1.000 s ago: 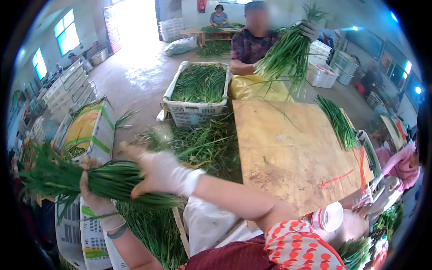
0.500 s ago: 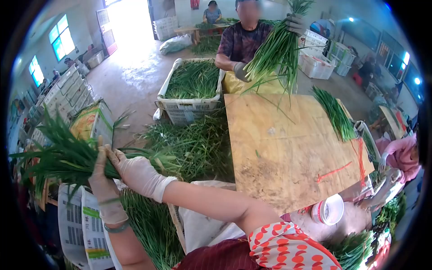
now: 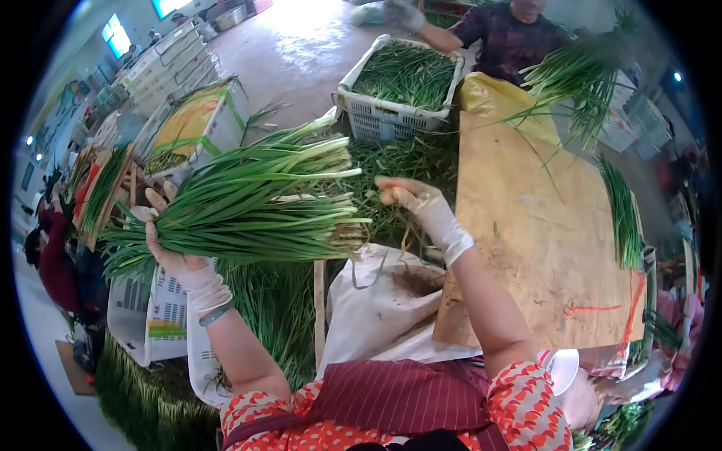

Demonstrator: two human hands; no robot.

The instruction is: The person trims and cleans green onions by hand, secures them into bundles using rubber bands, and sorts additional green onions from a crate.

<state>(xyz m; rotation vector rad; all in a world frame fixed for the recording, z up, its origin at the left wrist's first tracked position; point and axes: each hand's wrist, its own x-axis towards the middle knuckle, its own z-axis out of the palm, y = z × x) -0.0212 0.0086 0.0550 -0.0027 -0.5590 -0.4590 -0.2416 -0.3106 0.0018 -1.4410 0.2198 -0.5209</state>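
Note:
My left hand [image 3: 183,259], in a pale glove, is wrapped round the leafy part of a large bunch of garlic chives [image 3: 263,203]. The bunch lies sideways, its whitish stem ends pointing right. Just right of those ends is my right hand [image 3: 423,210], also gloved, with thumb and fingers drawn together. Thin withered strands hang by it; whether the fingers hold any is unclear. Beneath both hands, loose chive leaves [image 3: 383,161] are heaped, and more long chives [image 3: 271,316] lie below the bunch.
A wooden board [image 3: 541,248] on the right carries a chive bunch [image 3: 620,214] and red ties [image 3: 594,308]. Ahead stands a white crate [image 3: 391,128] of greens. Across the board, a person [image 3: 511,37] holds chives. White sacking [image 3: 383,301] lies before me; white crates [image 3: 154,316] stand left.
My right hand has come off the bunch and moved right. The bunch now shows its stem ends, held by my left hand alone. The view has shifted; the person opposite has lowered their chives.

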